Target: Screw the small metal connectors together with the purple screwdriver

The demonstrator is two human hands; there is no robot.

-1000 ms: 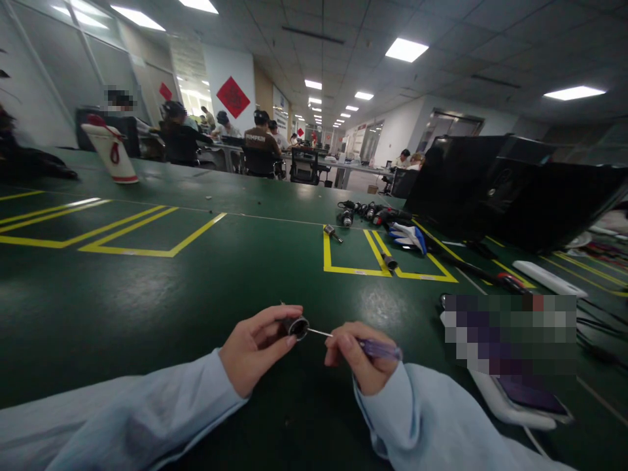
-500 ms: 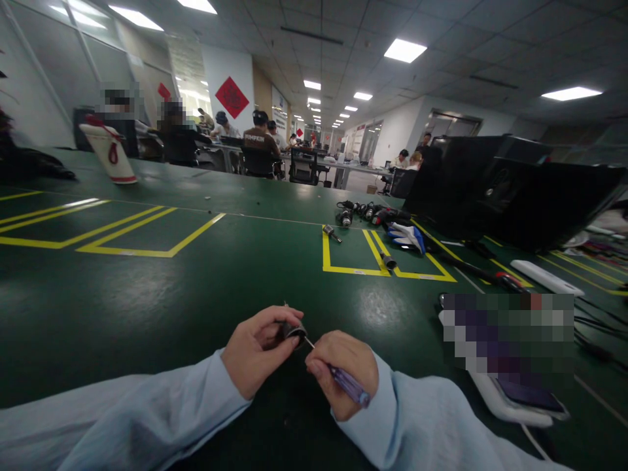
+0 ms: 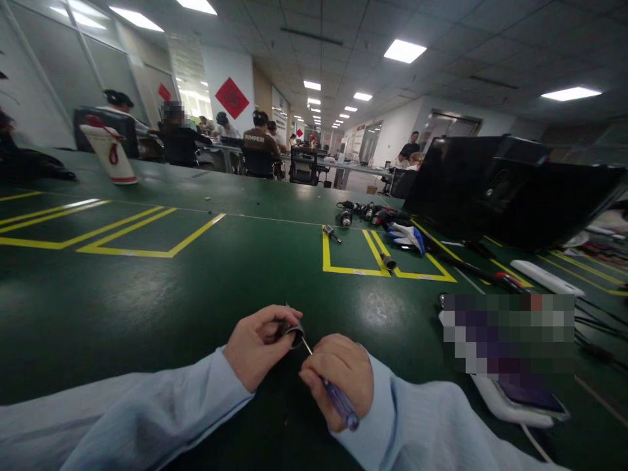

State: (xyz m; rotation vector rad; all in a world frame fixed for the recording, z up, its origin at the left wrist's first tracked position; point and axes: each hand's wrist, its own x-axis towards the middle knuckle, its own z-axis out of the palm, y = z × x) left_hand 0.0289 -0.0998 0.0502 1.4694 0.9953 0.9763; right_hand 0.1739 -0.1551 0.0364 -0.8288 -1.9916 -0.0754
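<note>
Low over the green table, my left hand pinches a small dark cylindrical part with a metal rim. My right hand is closed round a purple-handled screwdriver. Its thin shaft runs up and to the left, and the tip is at the open end of the part. Both hands are close together, and pale blue sleeves cover both forearms.
Yellow tape boxes mark the table. Small metal parts, blue-white gloves and dark tools lie further back. Black cases stand at the right, a white device near right. Several people sit far behind.
My right hand has swung the screwdriver handle down and toward me, moving closer to my left hand. The shaft now points up-left into the part. My left hand has barely moved.
</note>
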